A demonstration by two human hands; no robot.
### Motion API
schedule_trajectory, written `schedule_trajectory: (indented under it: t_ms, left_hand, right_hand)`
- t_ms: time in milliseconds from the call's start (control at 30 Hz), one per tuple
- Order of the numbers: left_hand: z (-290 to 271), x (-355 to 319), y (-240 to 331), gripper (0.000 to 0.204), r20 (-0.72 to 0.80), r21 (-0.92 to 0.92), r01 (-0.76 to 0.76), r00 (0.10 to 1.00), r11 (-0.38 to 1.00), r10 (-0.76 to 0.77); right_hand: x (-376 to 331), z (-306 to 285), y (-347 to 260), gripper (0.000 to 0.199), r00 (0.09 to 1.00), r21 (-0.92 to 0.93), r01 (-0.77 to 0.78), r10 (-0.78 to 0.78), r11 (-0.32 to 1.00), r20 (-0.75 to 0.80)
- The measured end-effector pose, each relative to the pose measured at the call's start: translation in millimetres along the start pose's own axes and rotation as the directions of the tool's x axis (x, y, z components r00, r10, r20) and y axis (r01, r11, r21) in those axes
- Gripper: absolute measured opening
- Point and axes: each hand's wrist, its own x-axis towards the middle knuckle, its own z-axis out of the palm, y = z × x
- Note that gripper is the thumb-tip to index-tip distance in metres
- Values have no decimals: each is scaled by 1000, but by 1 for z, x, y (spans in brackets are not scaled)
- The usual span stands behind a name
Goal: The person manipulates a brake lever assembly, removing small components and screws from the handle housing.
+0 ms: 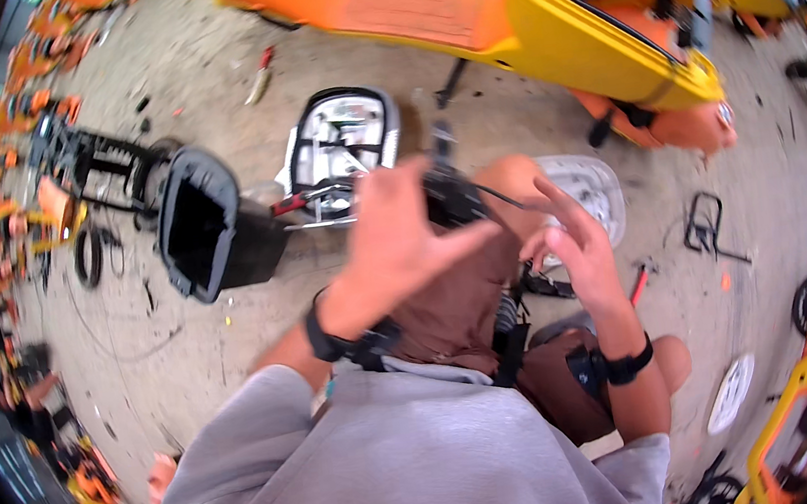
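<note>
My left hand (390, 243) is raised over my left thigh, thumb spread away from the fingers, which are smeared by motion. Beside it, a black part (455, 197) of a kind I cannot make out lies over my knee. From that part a thin black cable (510, 199) runs toward my right hand (574, 249). That hand has its fingers apart; whether it touches the cable is unclear. Beyond my left hand lies a white and black shell (341, 139) with a red-handled tool (295, 203) near its lower edge. Another white shell (589, 191) sits behind my right hand.
A dark grey open bin-like box (266, 241) stands at the left, near a black frame (101, 168). A yellow and orange scooter body (538, 34) spans the far side. On the concrete floor lie a red-handled tool (259, 76), a black bracket (703, 223) and a white panel (731, 394).
</note>
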Motion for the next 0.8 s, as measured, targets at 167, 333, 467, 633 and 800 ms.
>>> schedule_trajectory:
  t_ms: [167, 333, 467, 633, 800]
  left_hand:
    - [-3, -38, -2, 80, 128, -249, -49, 988, 967, 83]
    - [-14, -54, -26, 70, 202, -213, -117, 966, 970, 161]
    - [-17, -58, -37, 66, 278, -227, -58, 953, 972, 122]
    - [-43, -48, -52, 75, 474, -375, 229, 880, 898, -27]
    - [-37, -39, -39, 102, 472, -586, 312, 882, 748, 1]
  right_hand:
    - [3, 57, 17, 39, 984, 4, -175, 175, 985, -15]
    - [-5, 81, 39, 36, 998, 20, -63, 63, 998, 2]
    - [-9, 85, 33, 36, 974, 71, -211, 216, 975, -63]
    - [-11, 78, 37, 33, 975, 53, -224, 224, 973, 12]
    - [-22, 78, 39, 34, 995, 37, -93, 91, 995, 41]
